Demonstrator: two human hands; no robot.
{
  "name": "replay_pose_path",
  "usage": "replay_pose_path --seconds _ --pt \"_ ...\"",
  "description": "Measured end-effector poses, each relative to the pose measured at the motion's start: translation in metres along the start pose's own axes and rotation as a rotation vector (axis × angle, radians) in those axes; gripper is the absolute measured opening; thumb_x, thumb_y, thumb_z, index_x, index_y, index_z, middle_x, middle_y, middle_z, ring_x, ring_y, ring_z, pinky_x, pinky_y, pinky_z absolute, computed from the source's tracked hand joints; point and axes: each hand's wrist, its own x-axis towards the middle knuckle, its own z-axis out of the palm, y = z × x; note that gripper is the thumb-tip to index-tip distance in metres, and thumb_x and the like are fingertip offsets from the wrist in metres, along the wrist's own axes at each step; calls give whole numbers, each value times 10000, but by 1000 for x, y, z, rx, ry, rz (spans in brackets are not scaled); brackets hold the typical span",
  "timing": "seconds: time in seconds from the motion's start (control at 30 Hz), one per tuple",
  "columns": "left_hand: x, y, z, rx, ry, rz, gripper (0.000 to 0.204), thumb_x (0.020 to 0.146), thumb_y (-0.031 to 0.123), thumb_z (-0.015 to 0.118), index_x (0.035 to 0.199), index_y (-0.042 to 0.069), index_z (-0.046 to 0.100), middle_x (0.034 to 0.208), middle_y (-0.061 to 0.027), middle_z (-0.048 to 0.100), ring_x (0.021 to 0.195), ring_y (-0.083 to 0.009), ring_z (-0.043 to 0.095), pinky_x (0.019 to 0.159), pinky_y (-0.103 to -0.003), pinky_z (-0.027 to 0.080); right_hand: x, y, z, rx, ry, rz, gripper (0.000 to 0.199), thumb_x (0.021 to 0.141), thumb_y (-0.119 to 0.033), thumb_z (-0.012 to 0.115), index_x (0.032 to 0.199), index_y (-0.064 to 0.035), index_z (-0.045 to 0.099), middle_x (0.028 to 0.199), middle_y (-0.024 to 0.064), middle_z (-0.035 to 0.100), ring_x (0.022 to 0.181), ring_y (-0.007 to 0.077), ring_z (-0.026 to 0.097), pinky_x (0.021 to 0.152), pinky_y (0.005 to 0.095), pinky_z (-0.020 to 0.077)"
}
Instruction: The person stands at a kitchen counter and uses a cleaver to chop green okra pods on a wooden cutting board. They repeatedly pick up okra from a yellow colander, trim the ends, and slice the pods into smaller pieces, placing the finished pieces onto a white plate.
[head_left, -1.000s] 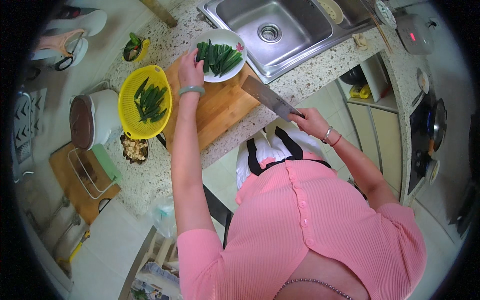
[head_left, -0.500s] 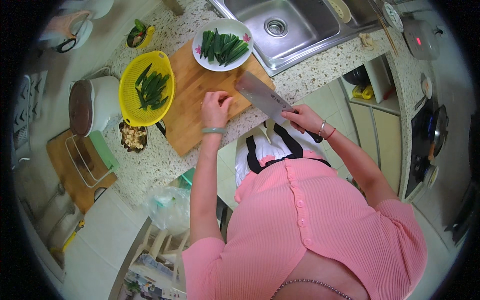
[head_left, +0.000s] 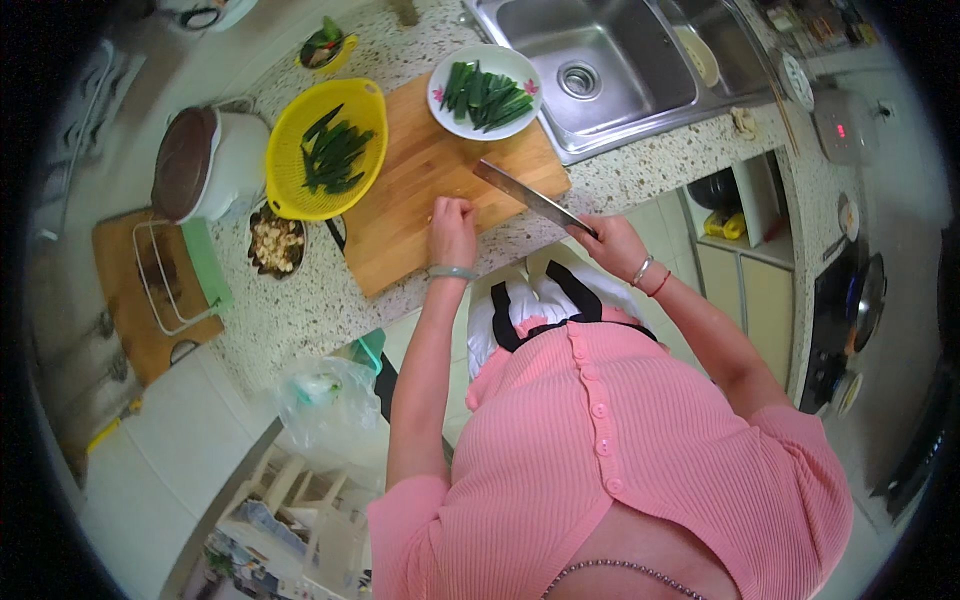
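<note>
R grip (head_left: 612,246) w/ 1 cleaver (head_left: 528,196) nr 1 board (head_left: 398,228).

I get soft, even light on my left hand (head_left: 453,232) and right hand (head_left: 612,246), with sheen on the sink (head_left: 640,75) beyond. Far outside them, edges bend into black.

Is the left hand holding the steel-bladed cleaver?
No, the steel-bladed cleaver is in the right hand, its blade reaching over the brown rectangular wooden board.
</note>
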Motion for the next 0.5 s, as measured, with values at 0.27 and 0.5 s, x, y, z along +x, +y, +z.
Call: replay_pose_path --seconds 0.27,0.5 --pt "-112 -16 -170 22 639 -427 41 852 68 618 871 32 611 903 -99 588 838 -254 570 764 -333 464 24 -38 13 -236 68 -314 224 841 -253 664 1035 -144 688 801 117 679 693 309 657 608 397 523" --pt "-164 -51 -237 986 575 -399 219 814 166 709 1015 84 677 1072 -129 656 1003 -287 611 847 -381 471 36 -65 24 -296 -3 -328 184 835 -277 650 976 -159 665 833 84 690 712 301 660 611 418 530"
